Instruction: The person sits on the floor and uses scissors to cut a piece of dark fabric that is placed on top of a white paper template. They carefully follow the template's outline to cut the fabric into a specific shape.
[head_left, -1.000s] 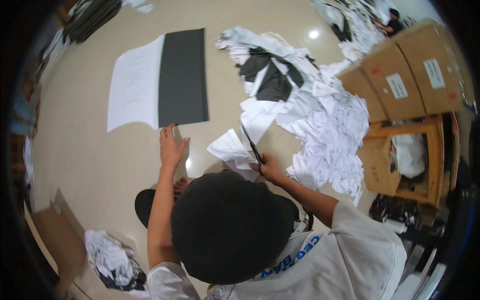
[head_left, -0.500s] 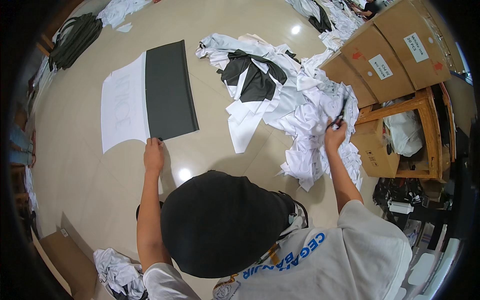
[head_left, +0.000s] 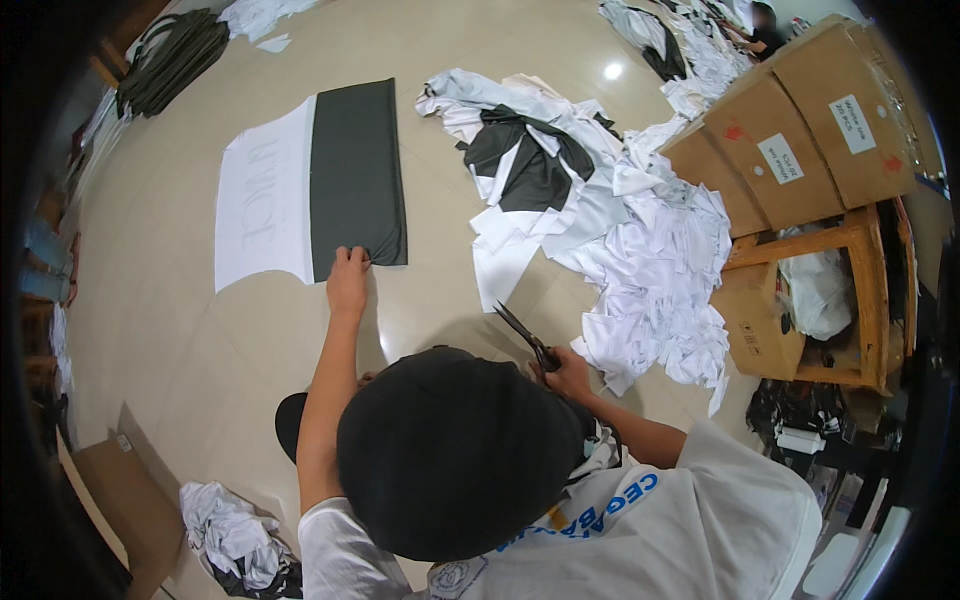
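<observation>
Across the tiled floor [head_left: 180, 340], a broad scrap heap [head_left: 650, 270] of white and pale cloth was spread at the right, with dark pieces mixed in toward its far end. Beyond its right edge, large cardboard boxes [head_left: 800, 130] with white labels were lined up side by side. At the near middle, the person was seen from above, dressed in a pale grey shirt [head_left: 700, 500] and a black cap [head_left: 455, 450]. By the near side of the boxes, a wooden frame [head_left: 865, 300] was placed, and a white plastic bag [head_left: 820, 295] could be seen inside it.

Left of the heap and well apart from it, a cloth panel [head_left: 355, 170] was laid out flat on the floor, its left part white with faint lettering, its right part dark grey. At the far left, a dark stack [head_left: 175, 65] of cloth was set; at the near left, a smaller bundle [head_left: 235, 535] of crumpled cloth was left beside a cardboard carton [head_left: 135, 510].

Scissors [head_left: 527, 335] were held at the handles in the closed grip of the right hand [head_left: 567, 375], their blades pointed far and left. By the left hand [head_left: 347, 280], the panel's near dark edge was pinched, the grip drawn together and the cloth puckered just to its right; the thumb's exact place could not be told.
</observation>
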